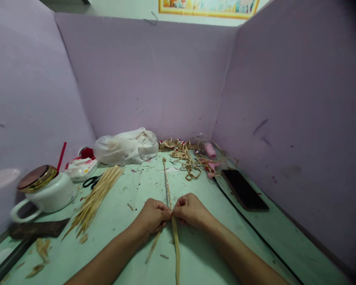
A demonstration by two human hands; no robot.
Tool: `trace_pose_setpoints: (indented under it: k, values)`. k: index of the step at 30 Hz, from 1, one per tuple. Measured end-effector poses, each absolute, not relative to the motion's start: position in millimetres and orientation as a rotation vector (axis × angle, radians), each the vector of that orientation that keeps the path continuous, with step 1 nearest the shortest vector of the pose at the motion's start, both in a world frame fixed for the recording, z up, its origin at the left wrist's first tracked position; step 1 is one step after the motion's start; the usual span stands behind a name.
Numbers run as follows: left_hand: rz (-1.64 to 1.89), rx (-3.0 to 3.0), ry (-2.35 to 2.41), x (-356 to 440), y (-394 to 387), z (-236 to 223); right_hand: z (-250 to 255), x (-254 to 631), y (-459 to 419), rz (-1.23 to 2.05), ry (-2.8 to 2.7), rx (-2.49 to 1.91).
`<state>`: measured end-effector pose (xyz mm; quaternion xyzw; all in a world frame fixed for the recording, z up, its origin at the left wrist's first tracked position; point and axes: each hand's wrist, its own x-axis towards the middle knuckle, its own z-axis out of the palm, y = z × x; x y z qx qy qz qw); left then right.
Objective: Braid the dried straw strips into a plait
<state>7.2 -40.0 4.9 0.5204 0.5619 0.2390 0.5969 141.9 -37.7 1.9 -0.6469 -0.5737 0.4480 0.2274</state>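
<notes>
A thin braided straw cord [167, 180] runs away from me along the middle of the table. At its near end my left hand [154, 215] and my right hand [191, 209] meet, both pinched closed on it with fingertips almost touching. Two loose flat straw strands come out below the fingers: a long strand [176, 253] reaches toward the bottom edge, and a shorter strand [153, 248] slants down under my left hand. The exact crossing of the strands is hidden by my fingers.
Left: a bundle of straw strips [99, 194], black scissors [91, 181], a white mug [55, 194] with a gold lid, and a hammer [38, 229]. Behind: a plastic bag [127, 146] and braided straw pieces [180, 150]. Right: a pink glue gun [213, 168], its black cable [249, 221], a phone [245, 190].
</notes>
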Motion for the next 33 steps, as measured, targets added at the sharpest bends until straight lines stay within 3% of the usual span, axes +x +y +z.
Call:
trace_pose_setpoints:
  k: [6,8,16,25,33]
  values:
    - [0.556,1.307,1.321,11.5,-38.4,3.0,9.1,141.6,-47.7,0.651,-1.941,-1.843]
    - [0.570,1.304,1.326,11.9,-37.7,2.2,11.5,140.0,-50.7,0.593,-1.935,-1.835]
    - [0.589,1.373,1.378,10.7,-37.8,-2.6,11.1,143.1,-46.1,1.604,-1.474,-1.538]
    - [0.641,1.197,1.223,5.5,-38.6,8.7,-1.1,143.6,-39.5,1.527,-1.343,-1.357]
    - [0.661,1.210,1.157,3.7,-38.5,7.8,12.2,140.7,-47.2,1.998,-1.085,-1.213]
